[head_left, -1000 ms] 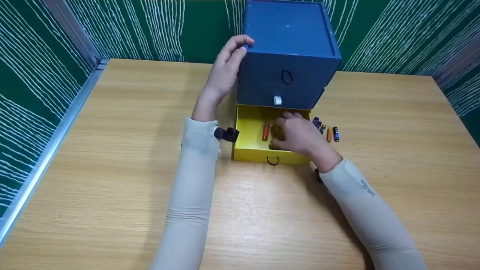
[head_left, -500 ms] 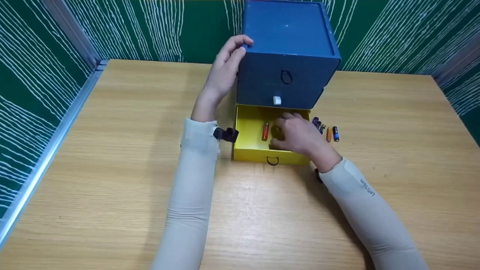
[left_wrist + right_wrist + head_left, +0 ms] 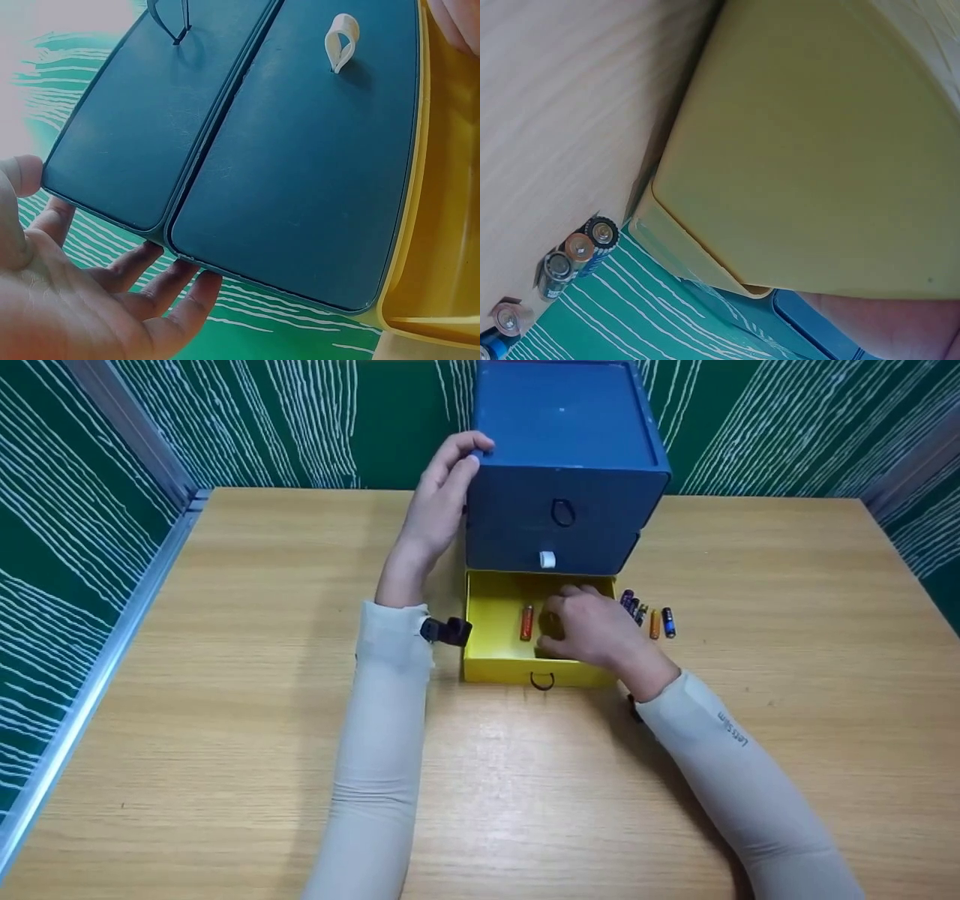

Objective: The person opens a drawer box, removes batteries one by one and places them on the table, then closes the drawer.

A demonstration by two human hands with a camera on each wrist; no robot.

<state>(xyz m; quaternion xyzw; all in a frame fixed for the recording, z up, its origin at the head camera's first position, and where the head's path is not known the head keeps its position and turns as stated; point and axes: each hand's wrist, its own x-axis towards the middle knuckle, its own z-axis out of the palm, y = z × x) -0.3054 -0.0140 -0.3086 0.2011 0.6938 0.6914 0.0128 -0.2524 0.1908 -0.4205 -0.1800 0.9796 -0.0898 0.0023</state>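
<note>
My left hand (image 3: 431, 514) rests at the top left corner of a dark blue drawer box (image 3: 510, 521). In the left wrist view its spread fingers (image 3: 135, 266) touch the box's side, the thumb at the corner. Below, a yellow drawer (image 3: 499, 670) is pulled out. Inside it, my right hand (image 3: 596, 630) reaches down with bent fingers, thumb apart from forefinger. Whether it holds anything is hidden under the hand; in the right wrist view the drawer wall (image 3: 802, 165) covers most of it. A red battery (image 3: 526, 622) lies on the drawer floor, left of that hand.
Right of the drawer, an orange battery (image 3: 655, 624), a blue battery (image 3: 668, 622) and a cluster of dark batteries (image 3: 627, 600) lie on the wooden table (image 3: 225, 720). Green white-streaked panels (image 3: 405, 427) stand behind and at the sides.
The head view has shifted slightly, so the box appears a little further left. Both hands keep their places on the box and in the drawer.
</note>
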